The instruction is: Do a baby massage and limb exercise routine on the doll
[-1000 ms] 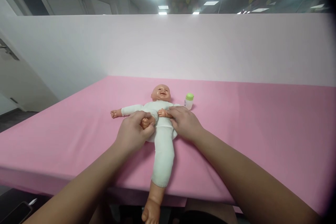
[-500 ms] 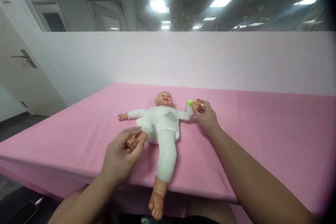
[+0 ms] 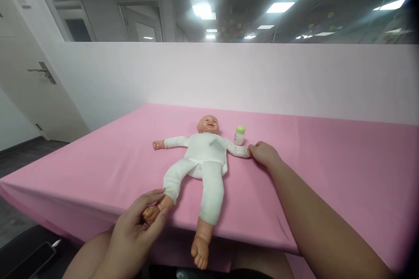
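A baby doll point(image 3: 206, 148) with a white cloth body lies on its back, head toward the wall. My left hand point(image 3: 139, 222) is closed around the doll's foot and ankle on the left side, near the table's front edge. On the other side, my right hand point(image 3: 264, 154) grips the doll's hand, which my fingers mostly hide, with that arm stretched out sideways. Just behind this arm stands a small bottle point(image 3: 240, 136) with a green cap. The doll's other foot hangs past the front edge, and its other arm lies outstretched on the cloth.
A pink cloth point(image 3: 108, 161) covers the table, which meets a white wall point(image 3: 262, 78) with a reflective panel above. At left is a door point(image 3: 36, 91). A phone point(image 3: 29, 261) with a cable lies on a dark surface at the lower left.
My left hand has drawn the doll's bent leg down and toward me, straightening it. My right hand has lowered the doll's arm from beside the bottle, which now shows fully.
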{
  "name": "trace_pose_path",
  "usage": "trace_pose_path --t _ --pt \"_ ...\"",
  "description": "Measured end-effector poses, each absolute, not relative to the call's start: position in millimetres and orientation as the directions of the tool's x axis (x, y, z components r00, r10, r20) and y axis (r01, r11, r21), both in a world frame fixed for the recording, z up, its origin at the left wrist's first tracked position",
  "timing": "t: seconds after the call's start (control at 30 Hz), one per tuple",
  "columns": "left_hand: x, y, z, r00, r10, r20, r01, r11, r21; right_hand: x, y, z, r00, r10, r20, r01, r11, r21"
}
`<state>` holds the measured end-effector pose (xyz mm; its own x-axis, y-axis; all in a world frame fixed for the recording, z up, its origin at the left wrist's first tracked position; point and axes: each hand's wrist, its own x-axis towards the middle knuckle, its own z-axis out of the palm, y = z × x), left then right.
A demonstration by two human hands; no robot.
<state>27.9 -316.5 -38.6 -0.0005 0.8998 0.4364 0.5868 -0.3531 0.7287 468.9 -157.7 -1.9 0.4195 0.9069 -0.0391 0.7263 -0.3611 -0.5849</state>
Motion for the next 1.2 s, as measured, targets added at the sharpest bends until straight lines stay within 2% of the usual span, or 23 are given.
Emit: trace_pose_path --t 0.23,0.33,0.43,0.5,0.57,0.67,0.77,1.03,1.2 --pt "31 -312 -32 0.012 0.888 0.459 0.565 -0.384 0.73 476 -160 -7 0.365 0.925 -0.104 0.621 -0.325 -0.714" --pt "33 -308 -25 0.004 0.882 0.471 0.557 -0.393 0.731 479 -157 -9 0.357 0.928 -0.111 0.636 -0.328 -0.698" --pt "36 -301 -15 -0.003 0.87 0.492 0.557 -0.408 0.723 474 -157 -3 0.435 0.896 0.092 0.683 -0.261 -0.682" --pt "41 -295 -6 -0.014 0.862 0.506 0.559 -0.413 0.719 464 -159 4 0.464 0.847 0.259 0.675 -0.15 -0.722" --pt "47 -289 3 -0.027 0.864 0.503 0.565 -0.402 0.72 449 -163 10 0.423 0.819 0.388 0.671 0.004 -0.741" --pt "60 -276 16 -0.039 0.868 0.495 0.59 -0.379 0.712 423 -167 12 0.246 0.804 0.541 0.734 0.21 -0.646" --pt "72 -259 25 -0.03 0.858 0.513 0.619 -0.387 0.684 402 -169 7 0.045 0.806 0.591 0.778 0.343 -0.527" --pt "95 -206 38 0.092 0.832 0.548 0.729 -0.431 0.531 379 -162 -6 -0.181 0.744 0.643 0.802 0.49 -0.341" --pt "106 -187 30 0.104 0.848 0.52 0.759 -0.406 0.51 381 -154 -16 -0.196 0.748 0.634 0.825 0.475 -0.305"
